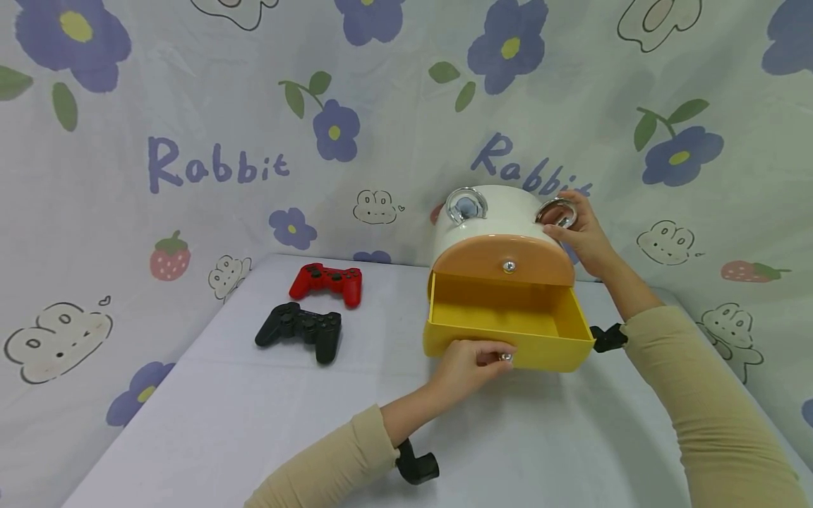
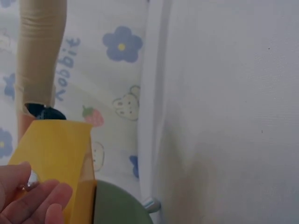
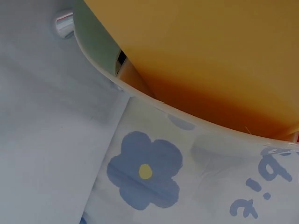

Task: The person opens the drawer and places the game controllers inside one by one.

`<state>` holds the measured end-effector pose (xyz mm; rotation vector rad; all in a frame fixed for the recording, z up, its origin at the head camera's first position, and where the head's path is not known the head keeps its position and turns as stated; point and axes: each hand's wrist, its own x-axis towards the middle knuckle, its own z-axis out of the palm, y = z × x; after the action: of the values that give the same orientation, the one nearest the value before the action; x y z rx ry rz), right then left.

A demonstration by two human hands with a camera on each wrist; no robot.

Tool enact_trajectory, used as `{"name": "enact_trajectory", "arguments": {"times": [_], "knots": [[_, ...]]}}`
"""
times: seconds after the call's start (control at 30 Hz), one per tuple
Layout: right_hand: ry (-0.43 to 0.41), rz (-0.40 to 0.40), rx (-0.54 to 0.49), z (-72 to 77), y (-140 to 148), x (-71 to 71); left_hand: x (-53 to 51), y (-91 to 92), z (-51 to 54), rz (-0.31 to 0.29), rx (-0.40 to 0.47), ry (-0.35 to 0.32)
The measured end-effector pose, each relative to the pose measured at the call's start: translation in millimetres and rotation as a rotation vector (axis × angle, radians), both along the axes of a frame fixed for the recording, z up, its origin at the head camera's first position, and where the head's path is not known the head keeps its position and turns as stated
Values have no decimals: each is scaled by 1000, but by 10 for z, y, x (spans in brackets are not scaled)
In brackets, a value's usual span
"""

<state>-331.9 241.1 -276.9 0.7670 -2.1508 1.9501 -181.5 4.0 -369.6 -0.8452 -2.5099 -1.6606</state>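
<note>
A white cabinet with an orange upper front and two silver rings on top stands on the table's right half. Its yellow drawer is pulled out and looks empty inside. The left hand pinches the small silver knob on the drawer front; in the left wrist view, the left hand has thumb and fingers at the knob. The right hand grips the silver ring at the cabinet's upper right. No hand shows in the right wrist view, where the yellow drawer fills the top.
A red game controller and a black game controller lie left of the cabinet on the white table. Behind the table hangs a patterned cloth. Black wrist mounts show at both sleeves.
</note>
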Motion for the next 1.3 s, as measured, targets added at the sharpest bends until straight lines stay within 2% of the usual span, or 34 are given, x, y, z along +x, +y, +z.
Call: {"name": "enact_trajectory", "arguments": {"times": [0.2,0.93,1.1,1.3], "knots": [[-4,6,-8,3,-1,-7,36,-2,-3,-9,-23,17],[-28,-20,11,-6,2,-19,148,-29,20,-17,-27,-24],[-16,10,-21,-8,9,-18,170,-14,27,-4,-38,-7],[-21,2,-12,-15,21,-20,192,2,20,14,-30,12]]}}
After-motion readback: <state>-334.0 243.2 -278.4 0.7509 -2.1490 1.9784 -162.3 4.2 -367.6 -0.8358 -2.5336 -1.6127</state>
